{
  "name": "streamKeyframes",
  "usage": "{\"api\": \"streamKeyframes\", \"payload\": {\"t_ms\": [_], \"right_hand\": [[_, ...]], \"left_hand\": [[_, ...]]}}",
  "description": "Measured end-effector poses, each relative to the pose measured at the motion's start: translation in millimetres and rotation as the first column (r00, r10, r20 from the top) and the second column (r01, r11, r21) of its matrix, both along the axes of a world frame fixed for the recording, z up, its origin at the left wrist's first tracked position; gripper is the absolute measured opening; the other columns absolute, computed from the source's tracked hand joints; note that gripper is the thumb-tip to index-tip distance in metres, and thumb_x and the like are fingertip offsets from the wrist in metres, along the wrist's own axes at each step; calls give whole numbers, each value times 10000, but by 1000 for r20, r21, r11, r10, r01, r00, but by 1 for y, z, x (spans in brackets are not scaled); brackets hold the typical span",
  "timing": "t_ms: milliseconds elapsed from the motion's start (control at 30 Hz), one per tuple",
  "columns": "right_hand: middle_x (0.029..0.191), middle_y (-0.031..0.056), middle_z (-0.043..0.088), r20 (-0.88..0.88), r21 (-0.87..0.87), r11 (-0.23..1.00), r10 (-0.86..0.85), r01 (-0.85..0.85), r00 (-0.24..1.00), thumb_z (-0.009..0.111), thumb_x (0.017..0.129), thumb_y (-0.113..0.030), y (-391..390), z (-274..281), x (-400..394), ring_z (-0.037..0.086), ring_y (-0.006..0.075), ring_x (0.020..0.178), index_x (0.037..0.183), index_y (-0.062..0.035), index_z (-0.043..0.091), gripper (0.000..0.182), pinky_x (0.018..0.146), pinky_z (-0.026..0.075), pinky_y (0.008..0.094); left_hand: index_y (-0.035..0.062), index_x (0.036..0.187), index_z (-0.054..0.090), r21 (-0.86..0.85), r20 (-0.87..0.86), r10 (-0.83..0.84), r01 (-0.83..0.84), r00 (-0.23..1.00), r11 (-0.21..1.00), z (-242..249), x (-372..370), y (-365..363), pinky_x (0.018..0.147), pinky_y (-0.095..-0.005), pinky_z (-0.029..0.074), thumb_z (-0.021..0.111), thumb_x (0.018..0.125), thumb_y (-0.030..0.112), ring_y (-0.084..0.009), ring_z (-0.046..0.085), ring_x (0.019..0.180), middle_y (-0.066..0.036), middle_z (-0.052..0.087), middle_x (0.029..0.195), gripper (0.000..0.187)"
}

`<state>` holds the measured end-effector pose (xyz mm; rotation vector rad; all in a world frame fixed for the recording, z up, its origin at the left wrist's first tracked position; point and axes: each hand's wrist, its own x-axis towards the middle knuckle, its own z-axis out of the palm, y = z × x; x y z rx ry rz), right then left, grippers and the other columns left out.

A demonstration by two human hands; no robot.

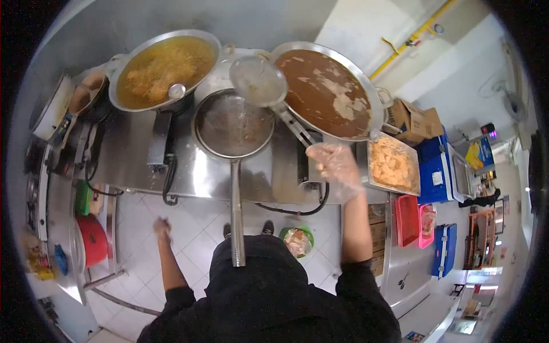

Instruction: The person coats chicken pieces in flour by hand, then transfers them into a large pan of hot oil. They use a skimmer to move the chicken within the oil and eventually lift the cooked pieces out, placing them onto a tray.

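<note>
My right hand (333, 163), in a clear plastic glove, grips the handle of a small strainer (258, 80). The strainer is tilted over the gap between a wide pan of brown liquid (320, 86) and a large long-handled sieve (234, 123). Pale foam floats on the brown liquid. Light streaks fall from the strainer toward the sieve. To the left, pieces fry in a pan of yellow oil (166, 68), with a round metal ladle at its edge. My left hand (162, 227) hangs low beside my body, away from the counter; its fingers look curled, but blur hides whether it holds anything.
A metal tray of battered pieces (393, 163) stands at the right, near a cardboard box (416, 121) and a blue cooler (436, 171). Beyond are red and pink baskets (406, 220). A green basin (309, 234) sits on the floor. Pots (54, 108) stand far left.
</note>
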<state>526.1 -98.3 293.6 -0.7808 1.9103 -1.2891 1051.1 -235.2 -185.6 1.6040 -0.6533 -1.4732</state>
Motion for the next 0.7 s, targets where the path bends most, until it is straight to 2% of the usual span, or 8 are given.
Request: {"api": "streamKeyframes", "payload": {"t_ms": [133,167,267,300,433,467,500,700], "right_hand": [[675,20,594,-214,73,993,-75,93,974,643,776,-178,12,49,-81,437,73,553,901,7,661,223,518,373,218],[686,74,620,-329,-7,996,-84,87,941,645,756,-202,10,41,-116,494,100,563,905,18,657,265,529,408,254],[725,172,627,-893,225,943,100,245,438,595,754,-212,9,40,-223,608,217,654,838,5,652,239,582,462,350],[741,195,625,-961,264,922,227,282,157,579,759,-224,11,22,-271,630,259,694,804,-9,649,231,610,479,375],[710,167,625,-909,248,912,336,327,-247,503,802,-166,5,-4,-351,633,304,700,721,-46,619,185,634,511,386],[718,170,626,-891,317,891,397,326,-219,495,799,-143,0,-1,-348,635,310,706,732,-40,621,176,638,512,391],[727,174,628,-869,383,866,456,323,-192,486,796,-120,-4,-1,-343,637,315,711,744,-34,624,170,643,514,396],[732,209,618,-797,604,795,604,59,18,530,730,-83,-40,-28,-326,618,364,743,715,25,615,138,648,504,415]], "left_hand": [[173,794,461,-73,-80,-24,18,997,997,-19,-1,124,412,-249,398,515,849,396,-134,450,494,-41,520,683,237],[171,784,446,111,0,83,-82,997,990,-15,-11,141,401,-251,392,497,856,372,-135,441,479,-50,518,680,219],[167,700,414,293,15,209,-204,978,934,-17,-18,197,378,-257,378,466,839,230,-139,411,438,-62,506,638,162],[161,673,411,307,18,166,-164,986,937,-19,-19,212,367,-261,374,475,811,185,-144,408,425,-63,497,617,155],[139,580,400,172,-242,66,-25,968,985,-60,0,274,322,-282,344,506,691,38,-162,399,375,-62,460,549,183],[134,561,397,81,-365,39,-10,930,997,-46,-11,278,310,-289,333,512,659,9,-167,398,364,-62,452,536,195],[116,556,412,348,-220,342,-254,913,902,-32,-21,279,298,-295,315,511,613,-10,-176,402,343,-59,425,494,170],[104,525,417,-64,111,-240,248,964,967,-58,-16,312,325,-278,343,467,628,-1,-170,428,368,-50,412,467,155]]}}
